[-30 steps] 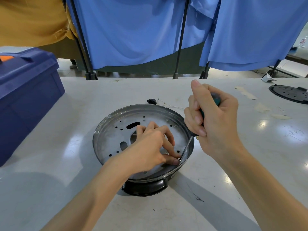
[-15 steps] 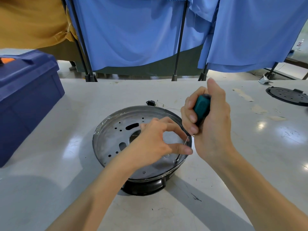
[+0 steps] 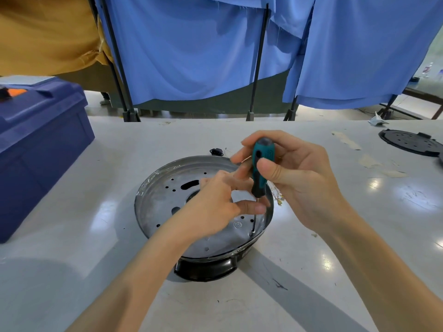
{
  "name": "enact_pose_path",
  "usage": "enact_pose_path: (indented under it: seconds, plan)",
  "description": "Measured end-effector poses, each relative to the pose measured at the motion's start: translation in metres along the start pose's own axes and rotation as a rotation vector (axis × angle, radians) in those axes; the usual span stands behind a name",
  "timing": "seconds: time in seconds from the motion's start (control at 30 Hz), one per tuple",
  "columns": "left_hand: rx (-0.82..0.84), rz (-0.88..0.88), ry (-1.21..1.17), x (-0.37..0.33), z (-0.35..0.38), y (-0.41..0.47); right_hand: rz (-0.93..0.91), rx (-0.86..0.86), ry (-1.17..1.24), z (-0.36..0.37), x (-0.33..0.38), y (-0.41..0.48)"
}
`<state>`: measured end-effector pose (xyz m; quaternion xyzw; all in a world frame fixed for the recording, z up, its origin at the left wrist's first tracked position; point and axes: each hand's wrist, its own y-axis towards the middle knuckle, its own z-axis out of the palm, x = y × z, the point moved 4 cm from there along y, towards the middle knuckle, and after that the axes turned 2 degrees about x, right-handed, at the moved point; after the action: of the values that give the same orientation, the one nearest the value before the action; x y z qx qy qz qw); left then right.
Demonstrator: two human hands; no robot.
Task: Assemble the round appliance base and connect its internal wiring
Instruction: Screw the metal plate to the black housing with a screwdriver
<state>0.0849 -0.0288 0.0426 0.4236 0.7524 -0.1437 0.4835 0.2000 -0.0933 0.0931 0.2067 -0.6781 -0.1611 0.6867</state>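
Note:
The round appliance base (image 3: pixel 167 202), a perforated metal pan on a black plastic foot, sits mid-table. My right hand (image 3: pixel 297 178) grips the teal and black handle of a screwdriver (image 3: pixel 260 168), held nearly upright. Its thin shaft runs down to a hole near the pan's right rim. My left hand (image 3: pixel 215 207) hovers over the pan and pinches the shaft just below the handle between thumb and fingers. Thin wires (image 3: pixel 278 197) with small terminals hang over the right rim. A small black connector (image 3: pixel 216 152) lies behind the pan.
A large blue plastic toolbox (image 3: pixel 40 144) stands at the left table edge. A black round cover plate (image 3: pixel 411 144) lies at the far right. Tape scraps (image 3: pixel 345 140) dot the table surface. Blue cloth screens on black stands hang beyond the far edge.
My right hand raised the screwdriver from a slant to nearly upright, exposing the teal handle. My left fingers moved up from the pan floor to the shaft.

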Motion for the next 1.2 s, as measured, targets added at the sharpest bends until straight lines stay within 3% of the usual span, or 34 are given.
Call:
enact_pose_path:
  seconds: [0.13,0.27,0.4,0.97,1.2]
  plan:
    - [-0.065,0.077,-0.082,-0.01,-0.005,-0.002,-0.031,-0.031,-0.012,0.0,0.0,-0.004]
    - [0.017,0.107,-0.161,-0.015,0.001,-0.005,-0.028,-0.078,-0.084,-0.001,0.004,-0.007]
    - [0.096,0.082,-0.106,-0.018,-0.005,-0.006,-0.023,0.004,-0.123,-0.002,0.01,-0.008]
    - [0.186,0.064,-0.088,-0.022,0.007,-0.009,-0.158,-0.193,-0.34,0.0,0.016,-0.015]
    - [0.226,0.069,-0.108,-0.018,0.002,-0.009,-0.128,-0.04,-0.534,-0.004,0.029,-0.014]
